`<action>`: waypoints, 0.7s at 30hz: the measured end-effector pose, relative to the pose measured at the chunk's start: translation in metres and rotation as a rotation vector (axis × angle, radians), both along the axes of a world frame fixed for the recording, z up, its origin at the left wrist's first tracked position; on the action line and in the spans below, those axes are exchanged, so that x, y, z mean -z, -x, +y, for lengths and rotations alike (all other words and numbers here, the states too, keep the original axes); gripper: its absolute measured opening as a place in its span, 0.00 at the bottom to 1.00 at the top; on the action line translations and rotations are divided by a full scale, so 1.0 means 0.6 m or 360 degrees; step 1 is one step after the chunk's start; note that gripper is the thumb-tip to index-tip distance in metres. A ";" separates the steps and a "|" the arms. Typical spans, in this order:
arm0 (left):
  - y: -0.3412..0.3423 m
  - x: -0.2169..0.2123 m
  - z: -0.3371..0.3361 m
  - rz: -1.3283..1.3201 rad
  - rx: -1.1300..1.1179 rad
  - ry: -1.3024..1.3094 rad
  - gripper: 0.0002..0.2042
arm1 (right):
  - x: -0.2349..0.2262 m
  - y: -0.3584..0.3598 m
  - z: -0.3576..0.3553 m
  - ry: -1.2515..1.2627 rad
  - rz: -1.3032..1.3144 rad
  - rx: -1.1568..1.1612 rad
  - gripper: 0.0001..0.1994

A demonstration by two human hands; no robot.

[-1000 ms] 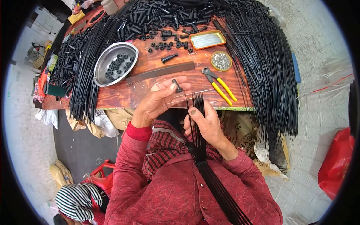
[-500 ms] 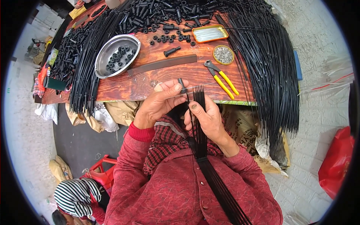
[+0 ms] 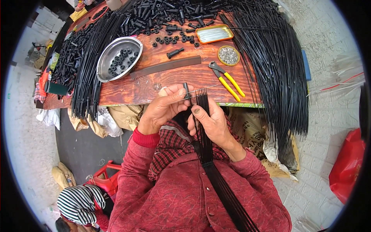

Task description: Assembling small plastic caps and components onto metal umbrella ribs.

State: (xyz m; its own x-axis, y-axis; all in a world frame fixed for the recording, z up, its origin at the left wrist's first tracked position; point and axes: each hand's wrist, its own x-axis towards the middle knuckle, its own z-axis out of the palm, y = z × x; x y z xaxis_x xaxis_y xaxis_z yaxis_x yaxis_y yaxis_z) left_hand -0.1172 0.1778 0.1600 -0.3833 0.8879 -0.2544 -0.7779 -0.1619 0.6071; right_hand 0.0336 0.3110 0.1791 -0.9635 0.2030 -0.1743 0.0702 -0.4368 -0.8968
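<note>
On the red-brown wooden table [image 3: 123, 92] lie a silver bowl [image 3: 105, 66], a dark bar [image 3: 166, 67], yellow-handled pliers [image 3: 234, 84], an orange tray [image 3: 216, 40], a round dish [image 3: 219, 59], black tubes [image 3: 148, 14] and big piles of long black sticks [image 3: 275, 69]

Beyond the left hand [image 3: 164, 107] and the right hand [image 3: 211, 121], a glossy, reddish-brown wood-grained surface [image 3: 121, 92] is seen, its near edge trimmed in green. Left of and nearer than the left hand, a dark grey floor [image 3: 87, 141] is exposed, with a red stool [image 3: 106, 174] set on it. Farther left, a pale wall [image 3: 29, 123] is shown. Well right of the right hand, a whitish, brick-patterned wall [image 3: 322, 116] is seen. The room is brightly lit.
</note>
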 end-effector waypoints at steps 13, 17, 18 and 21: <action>-0.014 0.007 -0.003 0.0103 -0.0184 -0.0115 0.14 | -0.008 0.002 0.000 0.0015 0.0009 -0.0053 0.16; -0.017 0.015 -0.004 0.0032 -0.0214 -0.0112 0.15 | -0.007 0.004 0.000 0.0033 0.0009 -0.0080 0.16; -0.020 0.017 -0.003 0.0039 -0.0237 -0.0127 0.15 | -0.006 0.004 0.000 0.0033 0.0009 -0.0081 0.16; -0.025 0.022 -0.002 -0.0015 -0.0272 -0.0144 0.15 | -0.005 0.003 0.000 0.0026 0.0044 -0.0093 0.16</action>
